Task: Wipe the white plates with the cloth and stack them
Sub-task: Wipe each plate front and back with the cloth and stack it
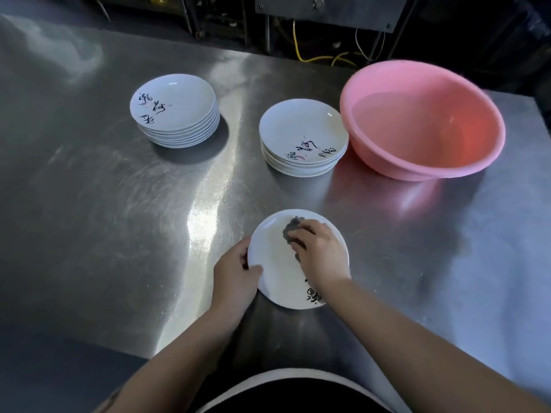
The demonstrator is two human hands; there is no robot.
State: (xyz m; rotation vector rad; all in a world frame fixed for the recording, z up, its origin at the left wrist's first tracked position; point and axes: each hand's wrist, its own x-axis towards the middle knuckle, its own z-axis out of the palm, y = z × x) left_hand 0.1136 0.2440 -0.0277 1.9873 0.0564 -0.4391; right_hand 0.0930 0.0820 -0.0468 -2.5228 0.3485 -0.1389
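- at the bottom edge of the frame, the person's dark top with a pale band shows between two bare forearms reaching up into the middle of the picture.
- the left hand (235, 278) grips the left rim of a white plate (275, 263), thumb on the upper face and fingers curled under the edge.
- the right hand (320, 251) is closed over a crumpled grey cloth (290, 231), pressing it on the plate's upper right part; most of the cloth is hidden under the fingers.
- this plate sits just below the centre of the frame over a steel table (119, 204); whether it rests on the table or is lifted i cannot tell.
- dark brush-style characters run along the plate's lower right rim, partly under the wrist; they cannot be read.
- farther up, right of centre, stands a stack of white plates (304, 138), its top plate bearing the same dark calligraphy with small pink marks; not legible.
- just beside that stack, at the right, is a pink plastic basin (423, 120), rim close to the plates.
- at the upper left, well apart, stands a second, taller stack of plates (176, 110), also with unreadable brush writing.
- beyond the table's far edge, a yellow cable (313, 58) hangs in the dark background.
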